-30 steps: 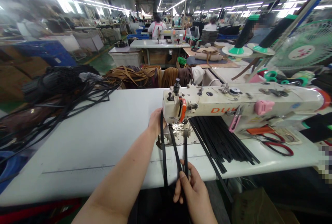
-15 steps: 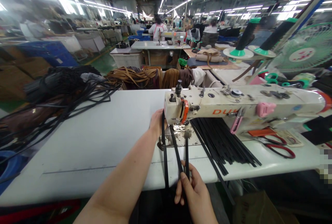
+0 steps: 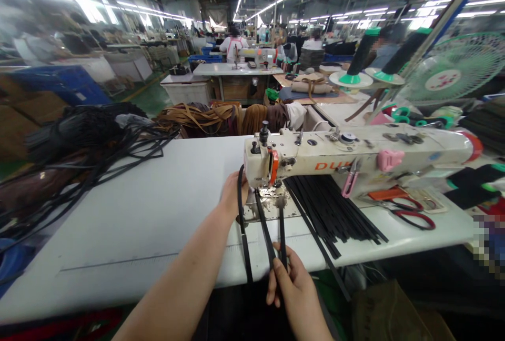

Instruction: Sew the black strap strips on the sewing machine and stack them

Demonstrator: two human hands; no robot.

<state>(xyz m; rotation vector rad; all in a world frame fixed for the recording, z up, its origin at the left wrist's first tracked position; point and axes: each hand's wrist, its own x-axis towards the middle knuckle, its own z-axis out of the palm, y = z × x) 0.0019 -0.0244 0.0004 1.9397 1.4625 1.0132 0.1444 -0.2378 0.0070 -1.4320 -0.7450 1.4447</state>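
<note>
A cream sewing machine (image 3: 355,159) stands on the white table (image 3: 130,225). My left hand (image 3: 233,193) reaches to the machine's head and is closed on a black strap (image 3: 241,230) that loops over it and hangs off the table's front edge. My right hand (image 3: 294,291) sits at the front edge, fingers pinched on two thin black straps (image 3: 272,233) that run from it up to the needle area (image 3: 276,199).
A bundle of black strips (image 3: 335,212) lies under the machine arm, with red-handled scissors (image 3: 412,214) to the right. Tangled black cords (image 3: 87,146) and brown straps (image 3: 213,114) pile at the table's far left. A green fan (image 3: 453,75) and thread cones (image 3: 361,57) stand behind. People work in the background.
My left hand has drawn slightly back toward me from the machine head, with the strap loop still over it. My right hand has stayed in place. The view shifted a little.
</note>
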